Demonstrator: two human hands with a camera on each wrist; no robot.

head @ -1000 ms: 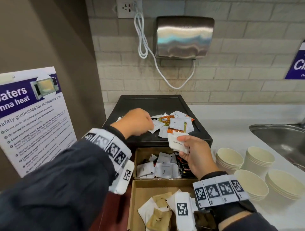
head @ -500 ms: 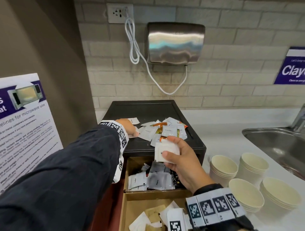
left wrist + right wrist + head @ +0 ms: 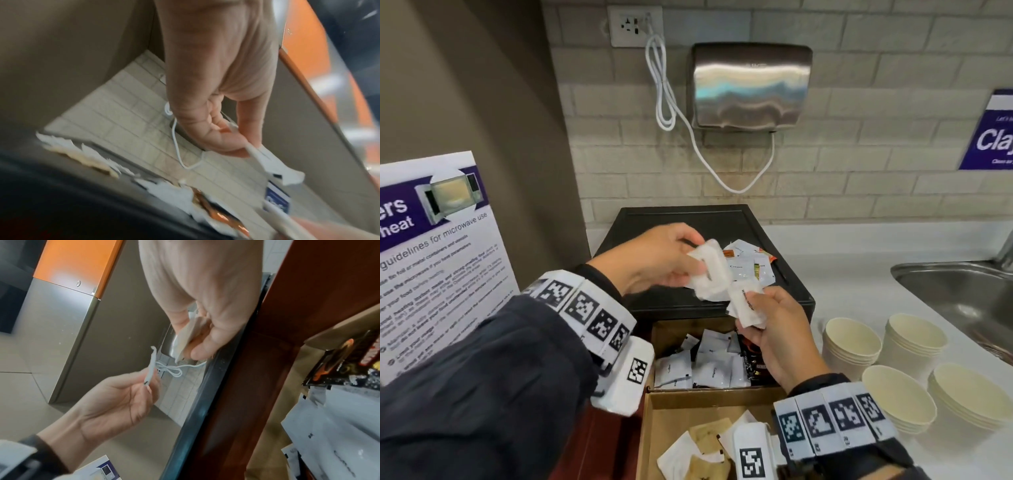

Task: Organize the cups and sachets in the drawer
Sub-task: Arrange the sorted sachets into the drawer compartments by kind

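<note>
Sachets (image 3: 748,270) lie scattered on a black box (image 3: 650,301) at the back of the counter, with more sorted into the two cardboard trays of the open drawer (image 3: 681,407) below it. In the head view, the left hand (image 3: 654,260) pinches a few white sachets (image 3: 709,277) above the box. The right hand (image 3: 774,329) pinches its own small stack (image 3: 748,305) just beside them. Four cup stacks (image 3: 851,342) stand on the counter to the right, near the sink (image 3: 962,294).

The left wrist view, blurred, shows thumb and fingers (image 3: 224,142) closed on a sachet edge.

The right wrist view shows the right thumb and fingers (image 3: 202,352) clamping a stack, edge-on.

This looks like gathering: the next move probably joins the two bundles and lowers them into a tray. The tray walls and the box's front edge hem in the drop; open air lies above the drawer.
</note>
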